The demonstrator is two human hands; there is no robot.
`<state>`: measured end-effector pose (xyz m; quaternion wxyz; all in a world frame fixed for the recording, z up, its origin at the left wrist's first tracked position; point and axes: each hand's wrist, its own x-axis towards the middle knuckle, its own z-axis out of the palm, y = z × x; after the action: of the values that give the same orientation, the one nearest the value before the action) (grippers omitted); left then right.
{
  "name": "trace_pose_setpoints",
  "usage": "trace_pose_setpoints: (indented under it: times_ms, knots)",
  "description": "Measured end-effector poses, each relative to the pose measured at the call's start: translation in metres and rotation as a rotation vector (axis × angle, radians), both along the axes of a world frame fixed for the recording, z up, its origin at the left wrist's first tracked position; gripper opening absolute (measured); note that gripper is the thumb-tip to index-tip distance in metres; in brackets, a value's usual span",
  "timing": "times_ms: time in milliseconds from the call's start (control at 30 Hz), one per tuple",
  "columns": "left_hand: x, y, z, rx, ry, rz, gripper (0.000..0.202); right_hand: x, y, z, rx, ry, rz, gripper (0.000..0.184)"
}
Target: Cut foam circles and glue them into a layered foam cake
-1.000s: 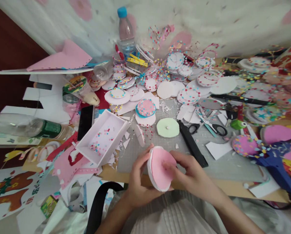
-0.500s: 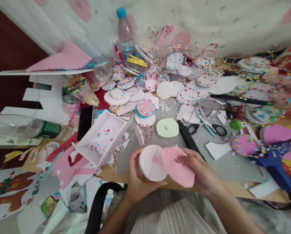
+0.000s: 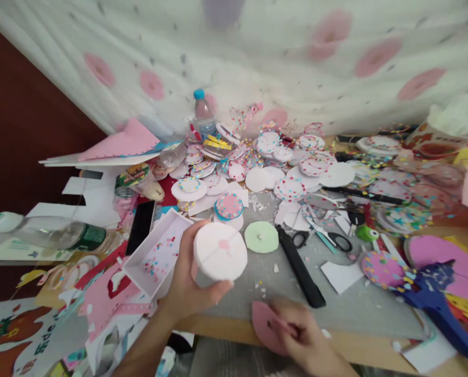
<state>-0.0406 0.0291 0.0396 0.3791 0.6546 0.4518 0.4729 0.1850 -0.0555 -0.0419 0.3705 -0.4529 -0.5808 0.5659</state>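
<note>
The left hand [image 3: 189,291] grasped a white disc [image 3: 220,256] between its fingers, while the right hand [image 3: 302,333] pinched pink paper [image 3: 264,327].

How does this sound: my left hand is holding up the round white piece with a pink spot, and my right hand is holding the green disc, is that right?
Not quite: your right hand holds a pink piece, not the green disc, as the head view shows. Your left hand is indeed holding up the round white piece with a pink spot.

Light is soft, the right grip [image 3: 300,331] blurred.
</note>
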Motion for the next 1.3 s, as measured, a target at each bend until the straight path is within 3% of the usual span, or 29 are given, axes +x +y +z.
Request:
trace_pose_setpoints:
  times_ms: [100, 200, 367, 500, 600, 700, 767, 833, 933, 1100, 1300]
  knots:
    - [0.019, 0.056, 0.022, 0.027, 0.28, -0.058, 0.077, -0.007, 0.002, -0.003, 0.171, -0.065, 0.139, 0.04]
    - [0.049, 0.114, 0.035, 0.144, 0.542, -0.086, 0.082, -0.008, 0.007, -0.009, 0.258, -0.09, 0.136, 0.04]
    - [0.101, 0.196, 0.034, 0.278, 0.981, -0.063, 0.086, -0.012, 0.017, -0.024, 0.346, -0.016, 0.105, 0.046]
    - [0.126, 0.227, 0.029, 0.289, 0.996, -0.081, 0.093, -0.011, 0.018, -0.024, 0.358, 0.015, 0.058, 0.047]
    - [0.119, 0.215, 0.034, 0.302, 0.956, -0.149, 0.07, -0.007, 0.011, -0.018, 0.288, 0.001, -0.033, 0.033]
    - [0.082, 0.174, 0.045, 0.299, 0.903, -0.279, 0.034, -0.004, 0.004, -0.016, 0.132, 0.078, -0.111, 0.019]
    - [0.048, 0.139, 0.049, 0.236, 0.838, -0.471, 0.03, -0.004, 0.002, -0.018, 0.026, 0.162, -0.145, 0.017]
    - [0.014, 0.104, 0.046, 0.131, 0.883, -0.545, 0.042, -0.006, 0.002, -0.02, -0.035, 0.2, -0.19, 0.019]
    - [-0.023, 0.066, 0.032, 0.046, 0.964, -0.538, 0.049, -0.006, 0.005, -0.019, -0.085, 0.202, -0.236, 0.022]
    - [-0.037, 0.045, 0.019, 0.039, 1.02, -0.377, 0.01, -0.002, 0.011, -0.004, -0.128, 0.127, -0.264, 0.03]
    - [-0.022, 0.021, 0.015, -0.279, 0.567, -0.209, 0.02, 0.002, 0.009, 0.016, -0.122, 0.07, -0.392, 0.034]
